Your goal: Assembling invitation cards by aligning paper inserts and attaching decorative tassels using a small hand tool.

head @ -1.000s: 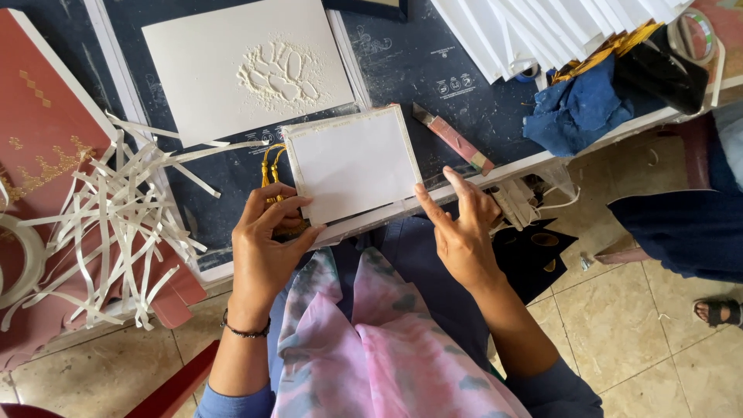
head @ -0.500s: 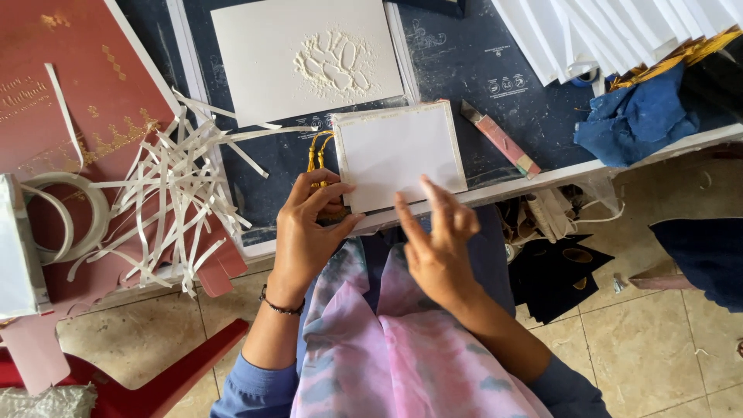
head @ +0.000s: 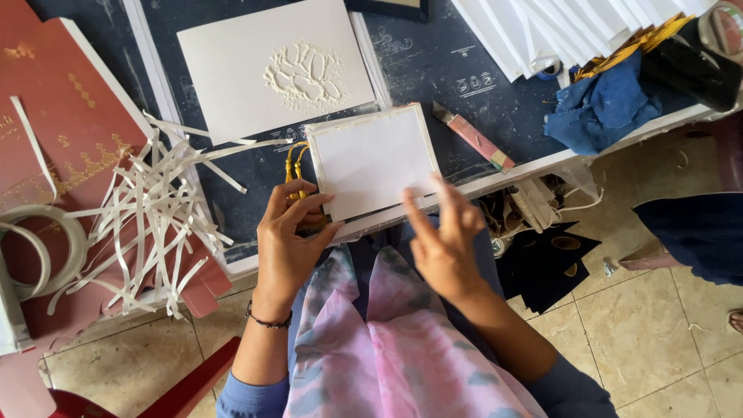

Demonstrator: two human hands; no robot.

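A small white card (head: 371,159) with a silvery border lies at the near edge of the dark blue work table (head: 433,70). My left hand (head: 290,236) pinches its lower left corner, over a yellow cord (head: 294,162) that pokes out beside the card. My right hand (head: 441,236) hovers with spread fingers at the card's lower right edge; its fingertips are blurred and just touch or clear the card. A larger white sheet (head: 271,66) with a raised embossed pattern lies beyond the card.
A heap of white paper strips (head: 147,224) lies left, on red boards (head: 70,131). A tape roll (head: 39,248) sits far left. A pink-handled cutter (head: 472,135), blue cloth (head: 604,104) and stacked white sheets (head: 557,27) are right. Another person's dark clothing (head: 696,232) shows at right.
My right hand has lifted off the card's right edge and drawn back toward me with fingers spread. The left hand keeps its hold on the card's corner. The view shifted.
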